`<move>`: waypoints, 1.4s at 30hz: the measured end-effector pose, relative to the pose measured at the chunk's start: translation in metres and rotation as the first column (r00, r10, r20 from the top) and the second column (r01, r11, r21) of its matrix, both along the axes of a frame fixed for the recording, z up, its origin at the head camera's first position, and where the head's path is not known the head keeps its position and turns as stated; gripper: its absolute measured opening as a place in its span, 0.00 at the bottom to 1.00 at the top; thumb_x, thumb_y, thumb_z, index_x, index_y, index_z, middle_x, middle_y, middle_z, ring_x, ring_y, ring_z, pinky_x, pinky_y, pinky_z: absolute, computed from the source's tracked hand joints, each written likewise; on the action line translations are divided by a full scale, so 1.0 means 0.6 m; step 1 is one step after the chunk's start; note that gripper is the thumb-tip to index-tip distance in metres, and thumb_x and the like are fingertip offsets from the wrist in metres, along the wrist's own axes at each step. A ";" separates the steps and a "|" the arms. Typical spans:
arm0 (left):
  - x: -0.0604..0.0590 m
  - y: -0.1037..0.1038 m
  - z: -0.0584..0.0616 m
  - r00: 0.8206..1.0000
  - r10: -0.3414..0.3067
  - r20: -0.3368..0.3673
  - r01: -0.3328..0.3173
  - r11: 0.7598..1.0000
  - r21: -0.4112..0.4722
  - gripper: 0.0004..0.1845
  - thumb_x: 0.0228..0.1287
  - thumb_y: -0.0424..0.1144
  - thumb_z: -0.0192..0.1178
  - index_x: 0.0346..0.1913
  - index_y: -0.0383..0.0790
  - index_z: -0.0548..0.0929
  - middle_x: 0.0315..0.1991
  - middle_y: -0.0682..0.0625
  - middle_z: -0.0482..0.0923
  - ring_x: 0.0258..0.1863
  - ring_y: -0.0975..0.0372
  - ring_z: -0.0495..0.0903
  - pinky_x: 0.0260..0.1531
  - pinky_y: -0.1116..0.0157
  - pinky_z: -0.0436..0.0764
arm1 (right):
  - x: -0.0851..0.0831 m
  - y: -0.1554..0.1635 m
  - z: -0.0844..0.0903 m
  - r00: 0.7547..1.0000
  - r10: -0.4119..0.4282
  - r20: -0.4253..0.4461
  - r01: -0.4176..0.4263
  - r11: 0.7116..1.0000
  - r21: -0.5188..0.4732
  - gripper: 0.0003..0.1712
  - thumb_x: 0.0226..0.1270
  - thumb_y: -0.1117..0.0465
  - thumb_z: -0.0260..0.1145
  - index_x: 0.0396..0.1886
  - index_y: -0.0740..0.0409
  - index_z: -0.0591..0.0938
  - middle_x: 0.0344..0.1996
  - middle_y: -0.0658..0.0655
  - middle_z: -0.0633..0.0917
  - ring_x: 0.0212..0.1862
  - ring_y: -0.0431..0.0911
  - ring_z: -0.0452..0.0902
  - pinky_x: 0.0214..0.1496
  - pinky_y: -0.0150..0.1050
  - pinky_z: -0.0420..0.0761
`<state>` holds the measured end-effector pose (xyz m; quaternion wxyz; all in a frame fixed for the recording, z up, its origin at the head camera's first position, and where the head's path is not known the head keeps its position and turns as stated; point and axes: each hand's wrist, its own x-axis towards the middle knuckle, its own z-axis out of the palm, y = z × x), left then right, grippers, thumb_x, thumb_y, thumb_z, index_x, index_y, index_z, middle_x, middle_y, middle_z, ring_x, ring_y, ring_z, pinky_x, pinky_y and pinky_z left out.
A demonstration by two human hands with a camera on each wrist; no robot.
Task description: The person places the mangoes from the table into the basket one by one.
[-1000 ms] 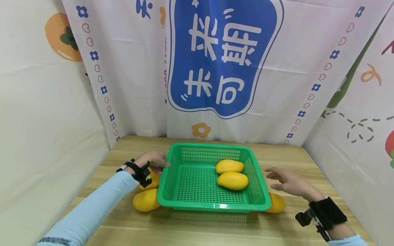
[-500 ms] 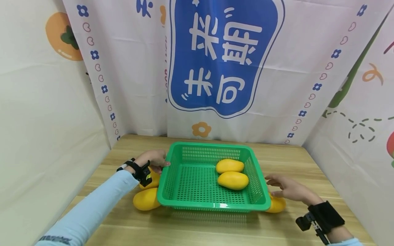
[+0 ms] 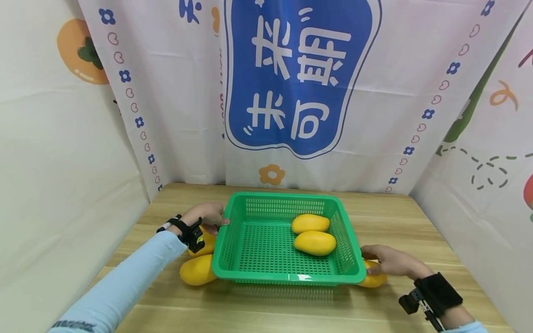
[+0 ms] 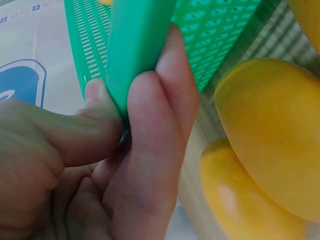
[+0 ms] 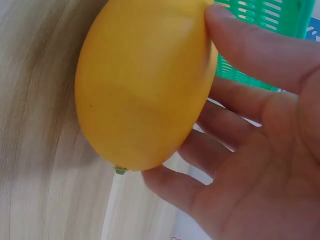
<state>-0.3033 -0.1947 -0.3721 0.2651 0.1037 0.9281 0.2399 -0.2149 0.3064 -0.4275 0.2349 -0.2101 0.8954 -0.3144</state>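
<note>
A green plastic basket [image 3: 287, 279] stands on the wooden table and holds two yellow mangoes [image 3: 310, 224] [image 3: 314, 243]. My left hand [image 3: 209, 216] grips the basket's left rim [image 4: 135, 45], with the thumb [image 4: 95, 127] on one side and the fingers on the other. Two more mangoes [image 3: 197, 270] [image 3: 205, 246] lie outside the basket below that hand; the left wrist view shows them close up [image 4: 270, 130] [image 4: 240, 200]. At the basket's right front corner my right hand [image 3: 389, 261] holds another mango [image 3: 374, 280]. In the right wrist view the thumb and fingers [image 5: 225, 125] curl round this mango [image 5: 145, 85].
The wooden table [image 3: 399, 217] is closed in by printed cloth backdrops [image 3: 291, 92] at the back and both sides. Bare tabletop lies in front of the basket and behind it at the right. A black strap with a camera [image 3: 433, 296] sits on each wrist.
My right hand has dropped from above the table beside the basket onto the mango at the right front corner and closed round it. The left hand and basket have stayed put.
</note>
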 end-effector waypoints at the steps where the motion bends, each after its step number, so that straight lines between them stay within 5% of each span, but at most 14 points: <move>1: 0.000 0.000 0.000 1.000 0.000 0.000 0.000 1.000 -0.002 0.15 0.77 0.38 0.53 0.33 0.34 0.83 0.20 0.50 0.77 0.14 0.68 0.75 0.19 0.75 0.79 | 0.000 0.000 0.000 1.000 0.001 0.006 -0.001 1.000 0.011 0.33 0.63 0.60 0.70 0.65 0.70 0.73 0.63 0.74 0.75 0.64 0.73 0.70 0.65 0.70 0.69; 8: 0.001 -0.003 -0.001 1.000 -0.013 0.000 0.013 1.000 0.021 0.15 0.76 0.37 0.53 0.32 0.33 0.83 0.20 0.49 0.78 0.14 0.68 0.75 0.18 0.75 0.79 | 0.003 0.001 0.003 0.996 -0.061 0.068 0.055 0.994 0.095 0.40 0.61 0.56 0.73 0.65 0.76 0.70 0.63 0.75 0.74 0.65 0.72 0.68 0.66 0.72 0.65; 13: 0.002 -0.006 -0.001 1.000 -0.019 -0.009 0.019 0.999 0.029 0.16 0.76 0.37 0.53 0.32 0.34 0.84 0.20 0.49 0.79 0.14 0.68 0.75 0.19 0.75 0.79 | 0.005 0.001 0.001 0.997 -0.036 0.062 0.031 0.995 0.090 0.35 0.60 0.55 0.74 0.62 0.68 0.74 0.57 0.70 0.79 0.59 0.67 0.74 0.60 0.72 0.70; 18: 0.004 -0.006 -0.001 1.000 -0.022 -0.001 0.022 0.999 0.033 0.16 0.77 0.38 0.52 0.32 0.34 0.84 0.19 0.50 0.78 0.14 0.68 0.75 0.20 0.74 0.80 | 0.007 0.001 -0.005 0.998 -0.010 0.058 0.006 0.998 0.069 0.30 0.57 0.55 0.76 0.57 0.59 0.75 0.52 0.62 0.81 0.53 0.59 0.77 0.54 0.67 0.77; 27: 0.001 -0.005 -0.001 1.000 -0.022 0.014 0.021 0.999 0.038 0.16 0.77 0.38 0.52 0.33 0.34 0.83 0.21 0.49 0.79 0.15 0.68 0.74 0.20 0.75 0.79 | 0.011 -0.002 -0.014 0.995 -0.011 0.097 0.005 0.998 0.061 0.42 0.57 0.55 0.76 0.67 0.70 0.71 0.51 0.58 0.80 0.49 0.51 0.72 0.54 0.50 0.73; 42: -0.002 -0.005 -0.004 1.000 -0.010 0.022 0.009 0.999 0.042 0.16 0.77 0.37 0.51 0.33 0.33 0.82 0.21 0.49 0.78 0.15 0.68 0.74 0.19 0.75 0.79 | 0.013 0.004 -0.009 0.996 0.014 0.088 -0.015 1.000 0.011 0.32 0.63 0.52 0.70 0.62 0.64 0.74 0.43 0.55 0.79 0.42 0.44 0.72 0.43 0.37 0.70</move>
